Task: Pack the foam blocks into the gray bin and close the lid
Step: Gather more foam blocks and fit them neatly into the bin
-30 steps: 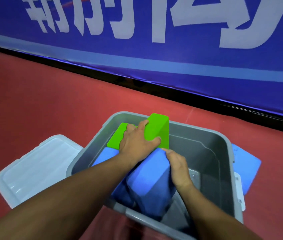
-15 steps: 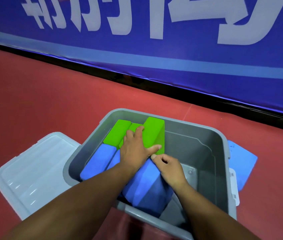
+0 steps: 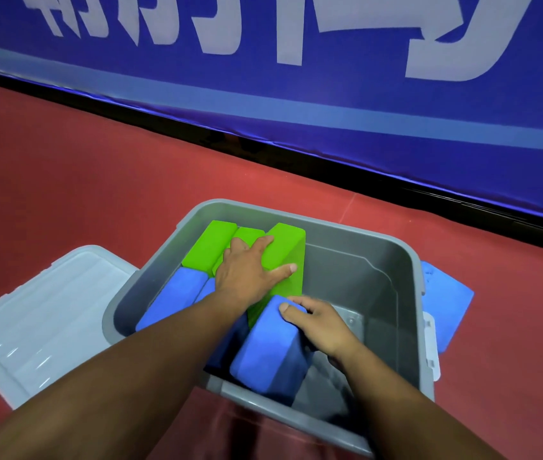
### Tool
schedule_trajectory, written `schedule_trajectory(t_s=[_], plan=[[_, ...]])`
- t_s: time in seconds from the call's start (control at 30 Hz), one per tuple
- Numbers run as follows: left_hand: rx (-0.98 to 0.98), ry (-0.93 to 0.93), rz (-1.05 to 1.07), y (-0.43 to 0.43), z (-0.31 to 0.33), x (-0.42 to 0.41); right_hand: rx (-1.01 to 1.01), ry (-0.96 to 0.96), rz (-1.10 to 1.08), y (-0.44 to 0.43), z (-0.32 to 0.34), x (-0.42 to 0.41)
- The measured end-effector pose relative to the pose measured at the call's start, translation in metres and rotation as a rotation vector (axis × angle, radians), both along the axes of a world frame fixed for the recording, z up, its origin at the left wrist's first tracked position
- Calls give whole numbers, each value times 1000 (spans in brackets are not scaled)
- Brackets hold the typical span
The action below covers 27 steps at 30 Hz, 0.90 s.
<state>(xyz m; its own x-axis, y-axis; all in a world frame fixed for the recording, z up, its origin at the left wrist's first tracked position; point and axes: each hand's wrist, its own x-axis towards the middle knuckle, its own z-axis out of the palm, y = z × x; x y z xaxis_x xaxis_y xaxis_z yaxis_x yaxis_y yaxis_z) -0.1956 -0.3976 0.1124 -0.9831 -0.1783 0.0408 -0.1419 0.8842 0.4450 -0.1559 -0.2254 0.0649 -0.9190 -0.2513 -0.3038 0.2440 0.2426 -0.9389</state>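
Note:
The gray bin (image 3: 416, 277) stands open on the red floor. Along its left side stand three green foam blocks (image 3: 208, 242) at the far end and blue ones (image 3: 170, 300) nearer me. My left hand (image 3: 247, 272) lies flat with spread fingers on the rightmost green block (image 3: 288, 239). My right hand (image 3: 321, 322) grips the top right edge of a tilted blue foam block (image 3: 268, 350) at the near side of the bin. The bin's right half shows bare bottom.
The pale gray lid (image 3: 38, 313) lies flat on the floor left of the bin. Another blue foam block (image 3: 446, 300) lies on the floor behind the bin's right wall. A blue banner wall (image 3: 296, 94) runs across the back.
The tilted blue block has sunk lower into the bin under my right hand. The rightmost green block has settled lower beside the other green ones under my left hand.

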Motion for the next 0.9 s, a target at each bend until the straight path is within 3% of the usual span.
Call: schedule_trajectory(t_s=[0.33, 0.5, 0.63, 0.73, 0.9], plan=[[133, 181, 184, 2, -6, -5, 15, 25, 140, 6, 9, -13], [80, 216, 128, 13, -11, -1, -23, -45, 2, 9, 2, -13], [71, 173, 103, 11, -5, -4, -66, -28, 28, -2, 1, -13], [59, 135, 99, 4, -5, -3, -72, 33, -77, -25, -2, -8], [-71, 32, 39, -10, -11, 4, -91, 67, -122, -42, -11, -6]])
